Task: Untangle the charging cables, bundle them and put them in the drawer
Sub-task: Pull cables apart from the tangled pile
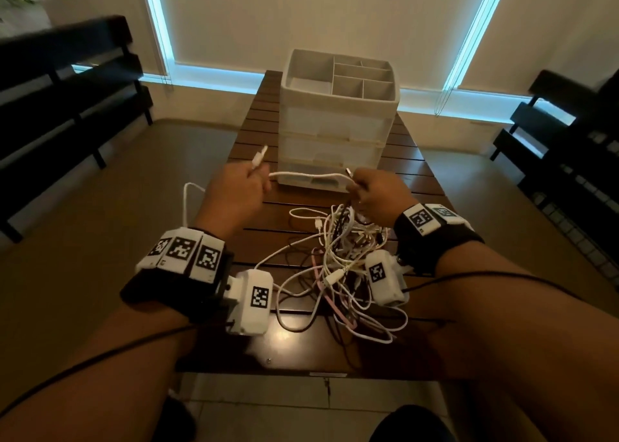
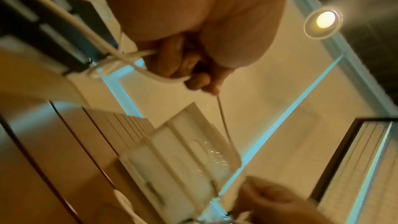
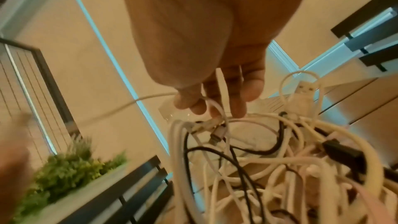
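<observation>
Dim window blinds edged with blue light close off the room behind a dark slatted wooden table, and on that table stands a pale plastic drawer unit with an open divided tray on top and its drawers pushed in. Dark benches line the walls on both sides.

My left hand is raised just in front of the drawer unit, fingers curled tight around a white cable; its plug end sticks up past my knuckles, and a loop of the same cable hangs off the outer side of my wrist. In the left wrist view my fingers are wrapped over the white cord, which doubles back in a loop beside them.

My right hand is level with it, a little apart, fingers pinching the other stretch of that white cable, which sags slightly between my two hands. A small metal plug tip pokes up above my right fingers. The right wrist view shows several strands passing through my fingers.

Below and just behind my right hand, the tangle of cables lies heaped on the table: mostly white, with some black and a pink one, all knotted together.
</observation>
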Motion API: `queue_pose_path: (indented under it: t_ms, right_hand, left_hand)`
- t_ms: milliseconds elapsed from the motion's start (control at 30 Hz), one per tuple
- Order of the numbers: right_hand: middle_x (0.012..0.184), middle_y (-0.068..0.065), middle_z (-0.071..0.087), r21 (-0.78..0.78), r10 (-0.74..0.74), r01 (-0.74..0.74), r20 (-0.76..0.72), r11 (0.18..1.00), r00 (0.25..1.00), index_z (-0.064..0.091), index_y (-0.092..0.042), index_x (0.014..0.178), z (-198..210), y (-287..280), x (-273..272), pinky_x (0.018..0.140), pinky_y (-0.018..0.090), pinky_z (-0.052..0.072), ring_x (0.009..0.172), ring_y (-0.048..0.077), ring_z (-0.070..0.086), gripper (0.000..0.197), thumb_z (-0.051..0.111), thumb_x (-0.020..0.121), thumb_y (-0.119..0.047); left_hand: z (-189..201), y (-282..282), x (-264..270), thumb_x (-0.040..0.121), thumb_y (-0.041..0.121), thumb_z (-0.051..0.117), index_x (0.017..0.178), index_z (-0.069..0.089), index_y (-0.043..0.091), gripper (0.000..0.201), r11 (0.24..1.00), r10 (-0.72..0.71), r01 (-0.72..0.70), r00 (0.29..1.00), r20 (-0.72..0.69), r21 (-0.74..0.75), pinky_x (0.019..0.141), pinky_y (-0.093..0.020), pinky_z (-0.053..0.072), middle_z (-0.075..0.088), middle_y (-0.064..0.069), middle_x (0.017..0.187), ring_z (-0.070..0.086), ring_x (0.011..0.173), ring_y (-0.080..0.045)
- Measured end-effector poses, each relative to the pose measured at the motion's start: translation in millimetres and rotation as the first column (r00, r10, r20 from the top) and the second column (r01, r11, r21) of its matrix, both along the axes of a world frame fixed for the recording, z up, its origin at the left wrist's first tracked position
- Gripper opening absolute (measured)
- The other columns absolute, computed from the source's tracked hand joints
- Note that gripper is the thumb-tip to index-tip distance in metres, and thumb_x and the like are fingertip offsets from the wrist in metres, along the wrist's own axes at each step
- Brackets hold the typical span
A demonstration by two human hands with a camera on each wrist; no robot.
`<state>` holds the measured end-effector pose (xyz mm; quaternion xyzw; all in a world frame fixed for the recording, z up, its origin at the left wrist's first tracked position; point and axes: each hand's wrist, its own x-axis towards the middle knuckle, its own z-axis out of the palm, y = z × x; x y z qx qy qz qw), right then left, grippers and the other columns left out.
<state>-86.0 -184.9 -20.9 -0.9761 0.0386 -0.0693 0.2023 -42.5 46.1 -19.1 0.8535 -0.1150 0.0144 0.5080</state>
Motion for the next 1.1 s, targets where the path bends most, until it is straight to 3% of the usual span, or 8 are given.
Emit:
queue_pose_path:
  t_ms: [100,267,367,500,633,800,933,1100]
  right_hand:
    - [0.073,0.003,0.062,0.205,0.035,-0.055,0.100,0.977,0.994,0.059,-0.016,0.085,12.2,5.9,-1.9,0.061,0.031,0.047,0.065,0.020,0.060,0.015,0.055,0.096,-0.024]
    - [0.073,-0.014,0.055,-0.013,0.150,-0.150,0.079,0.989,0.985,0.066,-0.021,0.096,26.7,14.8,2.7,0.057,0.019,0.038,0.065,0.006,0.055,0.006,0.060,0.094,-0.020]
    - [0.075,-0.008,0.056,-0.112,0.153,-0.144,0.081,0.983,0.985,0.063,-0.023,0.092,32.1,19.0,4.3,0.061,0.024,0.036,0.072,0.014,0.055,0.006,0.058,0.094,-0.022]
    - [0.090,-0.003,0.061,-0.165,0.009,0.004,0.078,0.986,0.997,0.058,-0.025,0.094,31.6,3.1,5.5,0.069,0.031,0.042,0.082,0.019,0.056,0.001,0.057,0.094,-0.024]
    - [0.094,-0.005,0.060,-0.120,0.261,-0.266,-0.061,0.956,0.964,0.066,-0.021,0.098,31.8,16.5,-0.2,0.065,0.022,0.040,0.084,0.012,0.054,0.016,0.065,0.088,-0.009]
    - [0.078,-0.008,0.060,0.051,0.281,-0.292,0.149,0.955,0.948,0.058,-0.023,0.084,39.0,36.7,-7.4,0.062,0.017,0.040,0.070,0.003,0.053,0.011,0.068,0.087,-0.021]
    - [0.085,0.001,0.060,0.009,0.255,-0.256,-0.125,0.967,0.959,0.057,-0.015,0.092,23.7,32.0,-13.9,0.067,0.028,0.044,0.077,0.016,0.056,0.011,0.059,0.094,-0.026]
    - [0.084,0.006,0.063,0.086,0.167,-0.178,0.121,0.980,0.978,0.055,-0.015,0.096,18.9,31.3,-19.8,0.064,0.028,0.044,0.073,0.018,0.057,0.012,0.049,0.099,-0.024]
  left_hand:
    - [-17.6,13.3,12.7,0.098,0.026,0.049,0.079,0.070,0.011,0.032,0.964,0.045,-0.023,0.996,-0.079,0.266,0.069,-0.034,0.045,0.065,-0.015,0.081,0.059,0.076,-0.031]
    - [-8.9,-3.2,-1.4,0.101,0.037,0.043,0.097,0.068,0.015,0.034,0.986,0.070,-0.088,0.990,0.126,0.142,0.072,-0.037,0.046,0.065,-0.011,0.083,0.061,0.081,-0.032]
    - [-5.4,-4.4,-4.8,0.102,0.038,0.038,0.114,0.065,0.010,0.040,0.968,0.132,-0.171,0.969,0.210,0.184,0.077,-0.040,0.045,0.066,-0.018,0.099,0.061,0.091,-0.037]
    - [-1.9,8.8,0.6,0.103,0.036,0.036,0.107,0.065,0.006,0.042,0.932,0.252,-0.301,0.938,0.238,0.199,0.074,-0.040,0.044,0.066,-0.019,0.096,0.060,0.090,-0.039]
    - [4.9,-13.5,-20.7,0.102,0.037,0.041,0.106,0.068,0.014,0.036,0.994,0.015,-0.048,0.944,0.331,0.094,0.056,-0.029,0.035,0.054,0.003,0.071,0.050,0.063,-0.014]
    - [-13.9,-25.9,-27.6,0.099,0.042,0.040,0.096,0.066,0.012,0.040,0.961,-0.214,0.163,0.949,0.232,0.222,0.070,-0.047,0.052,0.067,-0.011,0.081,0.062,0.077,-0.033]
    - [-2.3,-21.1,-24.8,0.099,0.025,0.050,0.080,0.068,0.018,0.027,0.966,-0.257,0.243,0.947,0.194,0.092,0.056,-0.032,0.046,0.060,0.003,0.062,0.054,0.055,-0.007]
    - [1.2,-9.1,-20.9,0.099,0.025,0.051,0.072,0.068,0.022,0.032,0.960,-0.218,0.224,0.974,0.055,-0.170,0.047,-0.026,0.031,0.043,0.010,0.043,0.035,0.041,-0.006]
